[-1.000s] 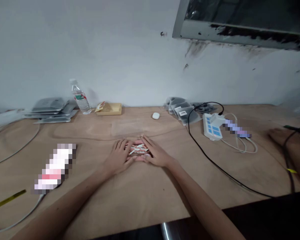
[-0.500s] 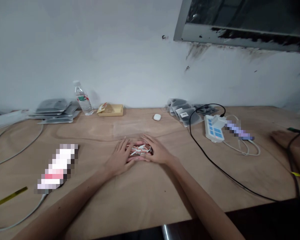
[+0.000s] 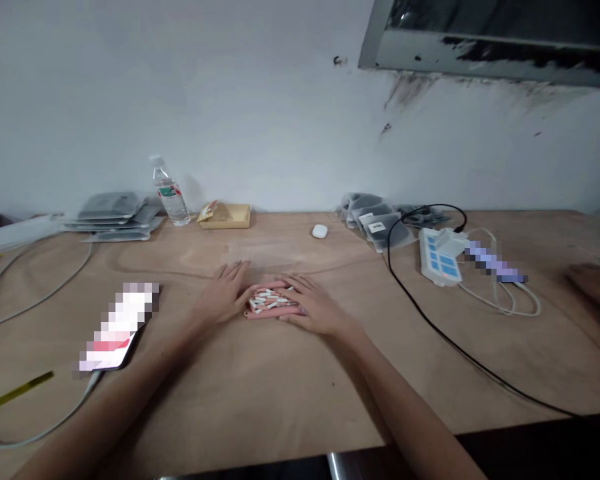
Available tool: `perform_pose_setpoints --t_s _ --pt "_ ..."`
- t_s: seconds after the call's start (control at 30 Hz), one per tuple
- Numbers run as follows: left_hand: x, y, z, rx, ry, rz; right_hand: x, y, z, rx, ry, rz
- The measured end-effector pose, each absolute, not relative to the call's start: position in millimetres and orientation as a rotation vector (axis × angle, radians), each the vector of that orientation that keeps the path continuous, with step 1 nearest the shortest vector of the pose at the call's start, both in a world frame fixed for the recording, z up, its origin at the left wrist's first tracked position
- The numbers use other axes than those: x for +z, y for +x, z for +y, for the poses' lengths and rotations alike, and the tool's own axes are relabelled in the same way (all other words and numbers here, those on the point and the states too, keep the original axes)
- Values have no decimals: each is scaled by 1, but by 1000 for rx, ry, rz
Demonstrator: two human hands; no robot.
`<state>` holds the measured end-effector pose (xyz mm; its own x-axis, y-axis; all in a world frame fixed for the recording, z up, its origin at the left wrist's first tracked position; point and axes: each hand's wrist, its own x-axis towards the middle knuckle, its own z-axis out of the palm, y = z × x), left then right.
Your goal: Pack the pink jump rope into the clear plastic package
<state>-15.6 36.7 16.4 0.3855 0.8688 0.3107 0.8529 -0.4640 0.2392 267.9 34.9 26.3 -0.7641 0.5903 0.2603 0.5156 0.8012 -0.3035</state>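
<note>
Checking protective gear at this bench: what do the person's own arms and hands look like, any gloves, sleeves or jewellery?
Both forearms are bare to the picture's edge, no sleeve in view. The left hand and right hand wear no gloves. No watch or band shows at either wrist; rings are too small to tell.

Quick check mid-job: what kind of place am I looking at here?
Probably a makeshift assembly bench: bare plywood tabletop, power strip with trailing cables, stacked grey pouches, and small white-and-pink parts heaped between the left hand and right hand.
</note>
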Motion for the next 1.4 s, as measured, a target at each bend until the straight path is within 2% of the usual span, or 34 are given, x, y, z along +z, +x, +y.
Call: perform_pose_setpoints --t_s 0.13,0.23,0.37,0.47,0.67,0.87,1.07,1.27,1.4 --pt "20 -26 41 830 2450 1877 37 291 42 435 -862 -2618" --pt "19 -29 42 886 2504 1865 40 308 47 515 -885 -2569" --pt "17 -28 40 691 2699 1653 33 322 53 529 -1018 -2527" --pt "22 -28 39 646 2677 1664 30 328 55 570 -1089 -2499" --pt "26 -32 43 675 2528 1887 36 326 56 644 -968 -2481" --pt "10 -37 48 393 2689 1716 37 311 53 675 -842 -2458" --pt "11 -34 43 405 2783 1501 23 298 55 568 -865 -2427" --pt "12 -19 31 456 2736 1581 4 291 53 341 -1037 -2293" --pt "12 -10 24 434 2694 1666 2 288 50 309 -1037 -2282"
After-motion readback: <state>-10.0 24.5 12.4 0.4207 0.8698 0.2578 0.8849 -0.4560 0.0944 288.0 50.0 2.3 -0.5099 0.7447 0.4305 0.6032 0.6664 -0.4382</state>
